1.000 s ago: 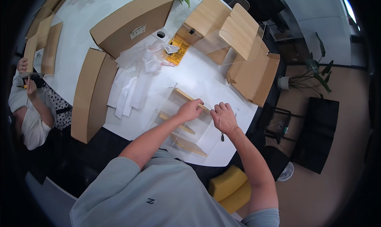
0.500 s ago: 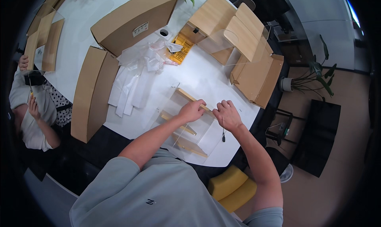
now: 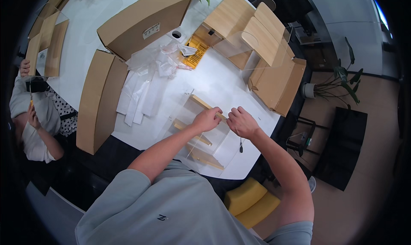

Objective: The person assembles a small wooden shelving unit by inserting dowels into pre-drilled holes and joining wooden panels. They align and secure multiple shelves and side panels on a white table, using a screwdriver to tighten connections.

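At far left, a co-worker's raised hand (image 3: 33, 115) holds a slim tool with a yellow handle (image 3: 31, 102) below wooden boards (image 3: 55, 50). Next stand two brown cardboard boxes, the nearer (image 3: 96, 101) on the left and the farther (image 3: 145, 24) meeting it at a corner. Clear and white plastic wrapping (image 3: 147, 80) lies to their right on the white bench (image 3: 209, 82), adjoining an orange-yellow packet (image 3: 198, 56). In front of the wearer, at the near part of the bench, is a clear panel (image 3: 218, 138) with pale wooden strips lying across it. The left hand (image 3: 208, 119) grasps the uppermost wooden strip (image 3: 200, 101), thumb and fingers closed about it. The right hand (image 3: 242, 123), fingers bent, is at that strip's right end; whether it grips a small object cannot be told. A dark-handled tool (image 3: 241, 148) is just below the right hand. Beyond stands a pale wooden unit with clear panels (image 3: 265, 33); right of it lies an open cardboard tray (image 3: 278, 89).
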### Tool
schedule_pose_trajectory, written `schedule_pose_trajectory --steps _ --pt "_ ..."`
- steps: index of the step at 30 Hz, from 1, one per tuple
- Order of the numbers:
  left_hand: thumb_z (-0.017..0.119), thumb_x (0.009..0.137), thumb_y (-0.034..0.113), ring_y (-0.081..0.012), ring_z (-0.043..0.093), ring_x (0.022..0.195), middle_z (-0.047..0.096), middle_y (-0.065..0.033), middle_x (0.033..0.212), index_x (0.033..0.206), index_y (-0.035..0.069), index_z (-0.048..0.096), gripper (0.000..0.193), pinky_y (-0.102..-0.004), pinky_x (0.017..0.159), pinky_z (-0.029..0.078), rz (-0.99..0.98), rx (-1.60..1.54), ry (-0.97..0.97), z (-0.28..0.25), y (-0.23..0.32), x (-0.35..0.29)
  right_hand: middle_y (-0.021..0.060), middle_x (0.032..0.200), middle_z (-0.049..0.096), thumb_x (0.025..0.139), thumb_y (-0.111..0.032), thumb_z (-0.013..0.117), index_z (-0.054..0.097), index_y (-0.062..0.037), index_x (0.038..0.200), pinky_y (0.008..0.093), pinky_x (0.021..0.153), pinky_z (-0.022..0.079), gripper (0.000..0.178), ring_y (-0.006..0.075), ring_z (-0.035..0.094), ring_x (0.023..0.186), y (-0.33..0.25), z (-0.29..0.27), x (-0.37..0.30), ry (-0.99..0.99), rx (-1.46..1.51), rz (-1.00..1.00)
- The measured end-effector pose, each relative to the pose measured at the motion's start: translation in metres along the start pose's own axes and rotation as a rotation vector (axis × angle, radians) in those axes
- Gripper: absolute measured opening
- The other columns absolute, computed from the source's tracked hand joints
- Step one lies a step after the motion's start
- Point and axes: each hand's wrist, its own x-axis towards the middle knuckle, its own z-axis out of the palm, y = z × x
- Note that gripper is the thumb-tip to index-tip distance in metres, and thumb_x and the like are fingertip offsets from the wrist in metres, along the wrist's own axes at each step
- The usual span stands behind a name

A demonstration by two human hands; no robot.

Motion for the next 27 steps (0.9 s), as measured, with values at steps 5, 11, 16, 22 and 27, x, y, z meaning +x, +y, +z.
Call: schedule_pose_trajectory --steps 5,11,16,22,27 --pt "0.068 0.091 0.02 -0.0274 0.072 0.081 0.074 -0.0107 0.085 0.122 0.01 0.065 0.033 -0.0406 0.077 0.056 -0.006 -0.036 -0.007 0.0 0.0 -0.001 -0.0021 0.066 0.06 0.093 -0.019 0.057 0.059 -0.0147 0.068 0.0334 0.082 0.041 0.026 0.0183 0.055 0.086 0.009 0.002 0.005 -0.058 -0.067 -0.125" --pt "0.067 0.091 0.02 -0.0273 0.071 0.082 0.075 -0.0107 0.085 0.123 0.01 0.065 0.033 -0.0407 0.077 0.056 -0.026 -0.022 -0.008 -0.003 0.004 -0.003 -0.0016 0.063 0.06 0.092 -0.017 0.057 0.058 -0.0145 0.067 0.0337 0.08 0.042 0.025 0.018 0.055 0.081 0.017 0.002 0.01 -0.016 -0.073 -0.213" --pt "0.067 0.091 0.02 -0.0269 0.071 0.081 0.074 -0.0096 0.083 0.122 0.011 0.064 0.033 -0.0402 0.076 0.055 -0.008 -0.025 0.011 0.001 0.001 -0.003 0.0057 0.066 0.065 0.089 -0.013 0.058 0.06 -0.0104 0.072 0.0379 0.075 0.047 0.018 0.0241 0.063 0.073 0.002 0.022 0.002 -0.038 0.198 0.076" --pt "0.067 0.091 0.018 -0.0258 0.071 0.079 0.074 -0.009 0.083 0.12 0.01 0.064 0.03 -0.0395 0.074 0.055 -0.025 -0.023 0.01 0.004 -0.002 -0.002 0.0267 0.079 0.071 0.088 -0.012 0.059 0.07 0.0019 0.087 0.0504 0.07 0.058 0.017 0.0435 0.072 0.077 -0.04 0.012 0.021 -0.14 0.725 0.833" --pt "0.067 0.091 0.016 -0.024 0.072 0.079 0.075 -0.0088 0.084 0.12 0.009 0.063 0.03 -0.0387 0.073 0.055 0.002 -0.028 0.014 0.004 0.001 -0.002 0.0247 0.074 0.068 0.091 -0.012 0.06 0.07 0.0074 0.082 0.0457 0.057 0.052 0.024 0.0353 0.067 0.061 -0.056 0.056 0.04 0.052 1.161 1.396"
